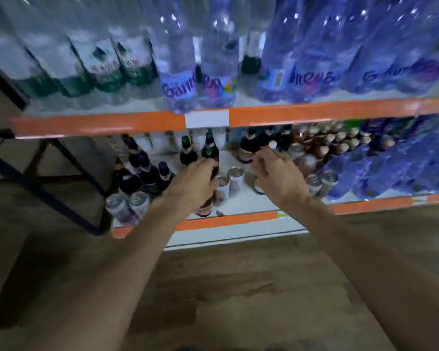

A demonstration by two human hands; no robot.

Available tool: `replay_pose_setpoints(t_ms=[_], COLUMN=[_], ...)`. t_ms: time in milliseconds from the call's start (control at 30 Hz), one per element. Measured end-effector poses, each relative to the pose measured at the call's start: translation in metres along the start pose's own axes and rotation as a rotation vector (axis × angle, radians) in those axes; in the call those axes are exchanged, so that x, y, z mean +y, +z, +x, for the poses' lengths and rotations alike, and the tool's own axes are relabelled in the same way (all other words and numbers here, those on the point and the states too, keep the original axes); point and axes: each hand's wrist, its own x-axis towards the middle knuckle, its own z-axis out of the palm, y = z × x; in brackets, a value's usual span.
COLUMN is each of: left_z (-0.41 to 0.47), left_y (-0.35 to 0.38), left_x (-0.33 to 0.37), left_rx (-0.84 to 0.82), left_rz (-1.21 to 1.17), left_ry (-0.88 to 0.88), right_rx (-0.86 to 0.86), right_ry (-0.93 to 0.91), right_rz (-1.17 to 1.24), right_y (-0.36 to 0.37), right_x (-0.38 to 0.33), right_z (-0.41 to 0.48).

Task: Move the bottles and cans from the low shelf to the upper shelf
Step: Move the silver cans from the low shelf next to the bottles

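My left hand (pixel 194 179) is wrapped around a dark glass bottle with a green foil neck (pixel 209 148), which stands tilted on the low shelf (pixel 251 198). My right hand (pixel 276 173) reaches in over a can (pixel 259 186) that is mostly hidden beneath it; its fingers are curled and I cannot tell whether they grip anything. Two silver-topped cans (pixel 230 177) stand between my hands. The upper shelf (pixel 314 114) has an orange front edge and is packed with large water bottles (pixel 180 84).
Dark bottles with purple caps (pixel 147 171) and two cans (pixel 129 202) stand at the low shelf's left. Brown bottles (pixel 335 145), more cans (pixel 319 181) and wrapped blue water packs (pixel 403 168) fill its right. A dark metal frame (pixel 36 188) stands left. Wood-look floor lies below.
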Motion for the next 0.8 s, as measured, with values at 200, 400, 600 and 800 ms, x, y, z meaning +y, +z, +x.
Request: replay_pose_setpoints(t_ms=[200,400,600,800], left_z=[0.056,0.064,0.072,0.099], left_y=[0.143,0.194,0.181,0.172], left_x=[-0.062,-0.073,-0.065,-0.044], left_rx=[0.126,0.165,0.199,0.282], left_rz=[0.074,0.082,0.101,0.08], left_ry=[0.042,0.065,0.068,0.145], right_rx=[0.059,0.024,-0.013,0.006], right_ry=[0.006,0.002,0.06,0.1], right_rz=[0.009,0.006,0.003,0.101], right_y=[0.146,0.205,0.196,0.208], right_x=[0.077,0.095,0.097,0.113], right_z=[0.006,-0.01,0.005,0.029])
